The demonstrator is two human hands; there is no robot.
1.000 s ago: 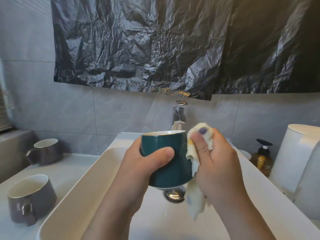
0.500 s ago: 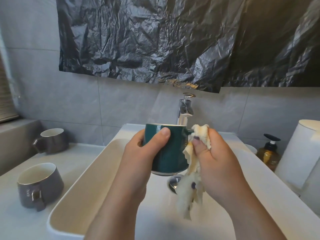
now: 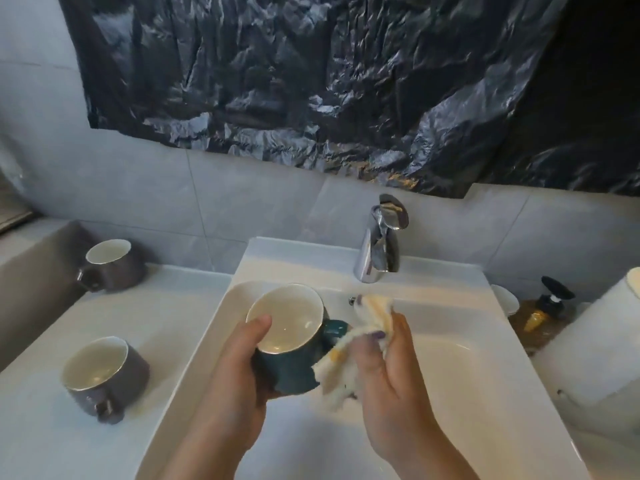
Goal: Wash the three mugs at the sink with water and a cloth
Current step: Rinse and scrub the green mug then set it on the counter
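Note:
My left hand (image 3: pixel 239 372) grips a dark green mug (image 3: pixel 294 368) with a white inside, held over the white sink (image 3: pixel 457 382) and tilted so its mouth faces me. My right hand (image 3: pixel 388 368) holds a pale yellow-and-white cloth (image 3: pixel 349 348) against the mug's right side, near its handle. Two grey mugs stand upright on the counter to the left: one near (image 3: pixel 104 379), one farther back (image 3: pixel 114 265) by the wall. The chrome tap (image 3: pixel 381 244) stands behind the sink; no running water shows.
A amber soap pump bottle (image 3: pixel 540 317) and a tall white paper roll (image 3: pixel 595 344) stand right of the sink. Crumpled black plastic sheet (image 3: pixel 311 81) hangs on the grey tiled wall. A grey ledge (image 3: pixel 31 258) rises at the far left.
The green mug has dropped lower into the sink and tipped its mouth toward me. The cloth hand followed it down along the mug's right side. The view now looks down more steeply.

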